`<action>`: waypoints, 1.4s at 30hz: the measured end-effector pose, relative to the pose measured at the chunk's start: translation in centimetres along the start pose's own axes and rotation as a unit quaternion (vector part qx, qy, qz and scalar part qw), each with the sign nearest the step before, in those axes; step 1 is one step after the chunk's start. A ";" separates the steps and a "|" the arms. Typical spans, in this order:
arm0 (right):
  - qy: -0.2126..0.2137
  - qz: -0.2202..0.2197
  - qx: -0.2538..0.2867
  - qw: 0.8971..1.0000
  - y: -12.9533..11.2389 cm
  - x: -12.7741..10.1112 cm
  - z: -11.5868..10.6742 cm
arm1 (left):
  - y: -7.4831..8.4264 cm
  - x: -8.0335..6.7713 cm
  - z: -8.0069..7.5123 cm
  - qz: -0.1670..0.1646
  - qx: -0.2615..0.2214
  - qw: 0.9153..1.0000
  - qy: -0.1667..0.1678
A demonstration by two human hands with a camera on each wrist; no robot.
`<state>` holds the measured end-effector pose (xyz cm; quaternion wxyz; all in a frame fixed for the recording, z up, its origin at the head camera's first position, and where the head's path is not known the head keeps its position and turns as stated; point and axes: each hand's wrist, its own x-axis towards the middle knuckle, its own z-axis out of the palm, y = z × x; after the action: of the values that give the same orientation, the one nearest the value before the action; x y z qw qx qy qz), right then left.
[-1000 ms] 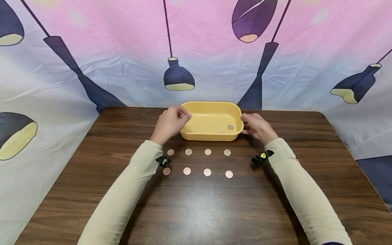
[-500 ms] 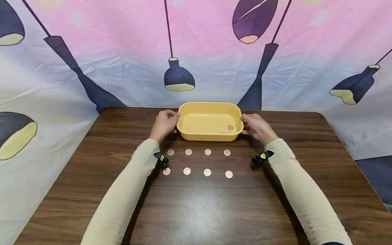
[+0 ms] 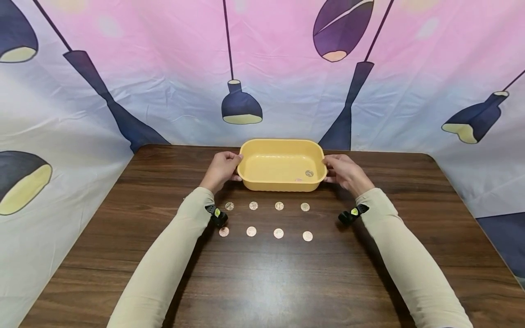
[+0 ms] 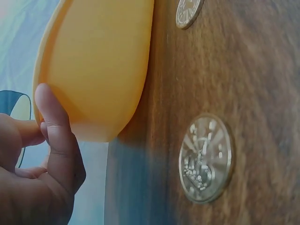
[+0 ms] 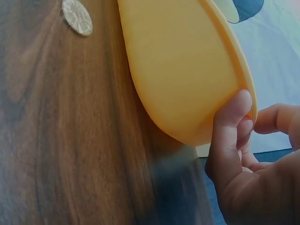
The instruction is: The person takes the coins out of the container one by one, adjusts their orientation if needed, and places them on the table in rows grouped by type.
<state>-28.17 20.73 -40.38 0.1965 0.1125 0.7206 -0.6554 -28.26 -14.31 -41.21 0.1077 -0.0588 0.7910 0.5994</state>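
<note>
A yellow plastic tub [image 3: 282,187] with rounded ends stands near the table's far edge. My left hand [image 3: 220,171] pinches its left rim between thumb and fingers, as the left wrist view shows closely. At the opposite end, my right hand [image 3: 345,173] pinches the right rim the same way. Inside the tub a coin [image 3: 309,173] lies near the right end, and a small pinkish patch beside it is too faint to make out. In front stand two rows of coins, the nearer row coppery [image 3: 279,233], the farther row paler [image 3: 279,206].
The dark wooden table [image 3: 262,278] stretches out on both sides of the coins. Right behind its far edge hangs a cloth [image 3: 188,105] printed with lamps. Black wrist cameras [image 3: 219,217] sit low above the table near the coins.
My left hand has moved left from over the tub's left end and now pinches the left rim. My right hand has kept its hold. The coins have not visibly moved.
</note>
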 end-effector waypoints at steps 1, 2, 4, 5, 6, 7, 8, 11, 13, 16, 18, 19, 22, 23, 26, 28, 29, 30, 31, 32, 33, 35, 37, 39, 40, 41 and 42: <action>0.005 -0.006 -0.014 1.000 0.0 -0.1 0.0 | 0.0 -0.1 0.0 -0.002 -0.006 1.000 -0.002; 0.012 -0.015 -0.034 0.999 0.0 -0.3 0.1 | 0.1 -0.1 0.0 -0.003 -0.012 1.000 -0.003; 0.035 -0.054 -0.100 0.993 -0.1 -0.6 0.2 | 0.1 -0.2 0.0 -0.002 -0.016 1.000 -0.006; 0.051 -0.079 -0.147 0.985 -0.2 -0.8 0.3 | 0.1 -0.3 0.0 -0.001 -0.018 1.000 -0.007; 0.069 -0.106 -0.196 0.972 -0.3 -1.1 0.3 | 0.1 -0.3 0.0 -0.001 -0.019 1.000 -0.008; 0.086 -0.134 -0.244 0.957 -0.5 -1.3 0.4 | 0.1 -0.3 0.0 0.000 -0.020 1.000 -0.009; 0.099 -0.161 -0.287 0.939 -0.7 -1.5 0.6 | 0.1 -0.3 0.0 0.000 -0.021 1.000 -0.009; 0.114 -0.225 -0.382 0.889 -1.6 -2.0 1.0 | 0.0 -0.3 0.0 0.000 -0.021 1.000 -0.007; 0.095 -0.245 -0.414 0.871 -2.2 -2.1 1.3 | 0.0 -0.4 0.1 0.000 -0.020 1.000 -0.005; 0.054 -0.248 -0.462 0.849 -3.0 -1.8 1.9 | 0.0 -0.5 0.2 0.000 -0.017 1.000 -0.005; 0.026 -0.248 -0.499 0.830 -3.4 -1.4 2.4 | 0.1 -0.6 0.2 0.000 -0.014 1.000 -0.004; 0.014 -0.254 -0.518 0.816 -3.5 -1.2 2.6 | 0.1 -0.6 0.1 -0.001 -0.012 1.000 -0.004; -0.010 -0.286 -0.574 0.767 -3.5 -0.6 3.2 | 0.2 -0.6 0.0 -0.003 -0.007 1.000 -0.003; -0.012 -0.295 -0.590 0.752 -3.4 -0.5 3.4 | 0.2 -0.6 0.0 -0.004 -0.006 1.000 -0.003; -0.005 -0.303 -0.635 0.710 -2.9 -0.4 3.8 | 0.2 -0.5 0.0 -0.006 -0.004 1.000 -0.004; 0.006 -0.296 -0.663 0.687 -2.7 -0.4 4.0 | 0.2 -0.5 0.0 -0.007 -0.002 1.000 -0.005; 0.011 -0.294 -0.674 0.678 -2.6 -0.3 4.1 | 0.2 -0.4 0.1 -0.007 -0.002 1.000 -0.006; 0.013 -0.291 -0.682 0.670 -2.6 -0.2 4.2 | 0.2 -0.4 0.1 -0.007 -0.002 1.000 -0.006; 0.014 -0.291 -0.690 0.663 -2.5 -0.2 4.3 | 0.2 -0.4 0.1 -0.007 -0.001 1.000 -0.007; 0.014 -0.289 -0.696 0.658 -2.5 -0.1 4.4 | 0.2 -0.4 0.1 -0.007 -0.001 1.000 -0.007; 0.013 -0.287 -0.699 0.655 -2.5 -0.1 4.4 | 0.2 -0.4 0.1 -0.007 -0.001 1.000 -0.007; 0.009 -0.280 -0.704 0.652 -2.5 0.0 4.6 | 0.2 -0.5 0.0 -0.006 -0.003 1.000 -0.007; 0.004 -0.272 -0.711 0.648 -2.6 0.1 4.7 | 0.2 -0.5 0.0 -0.004 -0.006 1.000 -0.007; -0.002 -0.259 -0.716 0.648 -2.7 0.3 4.7 | 0.1 -0.4 0.0 -0.003 -0.010 1.000 -0.007; -0.006 -0.250 -0.720 0.648 -2.7 0.4 4.8 | 0.1 -0.4 0.0 -0.003 -0.011 1.000 -0.007; -0.009 -0.241 -0.723 0.647 -2.8 0.5 4.8 | 0.0 -0.3 0.0 -0.003 -0.012 1.000 -0.008; -0.012 -0.232 -0.726 0.647 -2.9 0.5 4.9 | 0.0 -0.3 0.0 -0.003 -0.012 1.000 -0.009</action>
<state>-29.18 15.51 -38.35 0.0657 -0.2451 0.9659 0.0522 -27.95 -14.31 -41.14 0.1158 -0.0566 0.7826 0.6090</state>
